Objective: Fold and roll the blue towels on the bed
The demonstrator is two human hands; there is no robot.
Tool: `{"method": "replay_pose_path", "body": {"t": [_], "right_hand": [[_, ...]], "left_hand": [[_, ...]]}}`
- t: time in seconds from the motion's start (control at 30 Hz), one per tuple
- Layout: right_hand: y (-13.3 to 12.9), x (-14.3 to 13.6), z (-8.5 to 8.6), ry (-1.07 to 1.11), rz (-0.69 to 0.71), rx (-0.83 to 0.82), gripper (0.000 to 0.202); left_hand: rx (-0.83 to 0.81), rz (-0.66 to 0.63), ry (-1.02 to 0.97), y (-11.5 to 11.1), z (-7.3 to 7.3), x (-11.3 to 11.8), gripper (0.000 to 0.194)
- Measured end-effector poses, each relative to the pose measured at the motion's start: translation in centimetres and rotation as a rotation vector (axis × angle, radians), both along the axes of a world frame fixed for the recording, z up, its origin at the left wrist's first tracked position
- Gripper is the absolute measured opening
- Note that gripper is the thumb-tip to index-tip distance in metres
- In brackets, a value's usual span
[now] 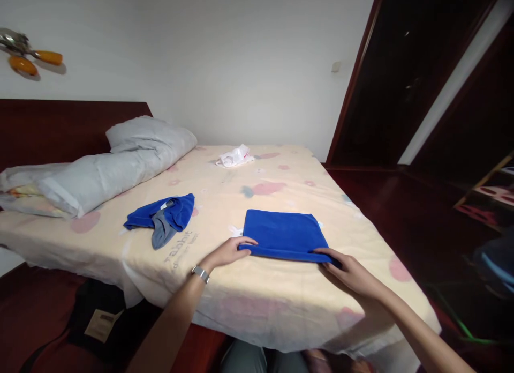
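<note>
Slim forearms, bare as far as they show, run in from seven o'clock, the left forearm [172, 322], and from four o'clock, the right forearm [405, 314]. The left hand [233, 251] and right hand [353, 274] are bare too, with slender fingers. Around the left wrist, toward seven o'clock, goes a silvery band [201, 274], shiny and metallic-looking, with a flat, squarish section on it; whether that is a watch face or a clasp is too small to tell. The right wrist is plain. At six o'clock, grey-green trousers [244, 358] cover both legs, the cloth smooth and softly shaded, its lower part cut off.
</note>
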State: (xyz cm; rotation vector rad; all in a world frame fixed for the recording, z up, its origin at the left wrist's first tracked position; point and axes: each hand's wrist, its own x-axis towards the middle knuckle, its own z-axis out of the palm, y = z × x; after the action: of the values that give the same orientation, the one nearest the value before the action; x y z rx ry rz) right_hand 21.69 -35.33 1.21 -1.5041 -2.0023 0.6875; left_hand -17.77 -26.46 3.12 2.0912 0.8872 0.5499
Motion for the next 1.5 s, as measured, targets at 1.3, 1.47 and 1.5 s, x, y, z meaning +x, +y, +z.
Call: {"method": "replay_pose_path", "body": {"t": [1.3,1.47,1.5], "right_hand": [[4.0,-3.1,-3.0,-0.389,0.079,0.338,0.061],[3.4,-1.9,-2.4,-0.404,0.006,0.255,0.064],[3.4,-1.9,-2.3,-0.401,-0.001,0.244,0.064]], "left_hand": [[0.614,-0.086,0.395,1.3,-1.9,7.1,0.055],[0.554,-0.046,0.373,1.8,-1.9,4.3,0.059],[0.552,-0.042,0.361,1.8,-2.0,4.1,0.059]]}}
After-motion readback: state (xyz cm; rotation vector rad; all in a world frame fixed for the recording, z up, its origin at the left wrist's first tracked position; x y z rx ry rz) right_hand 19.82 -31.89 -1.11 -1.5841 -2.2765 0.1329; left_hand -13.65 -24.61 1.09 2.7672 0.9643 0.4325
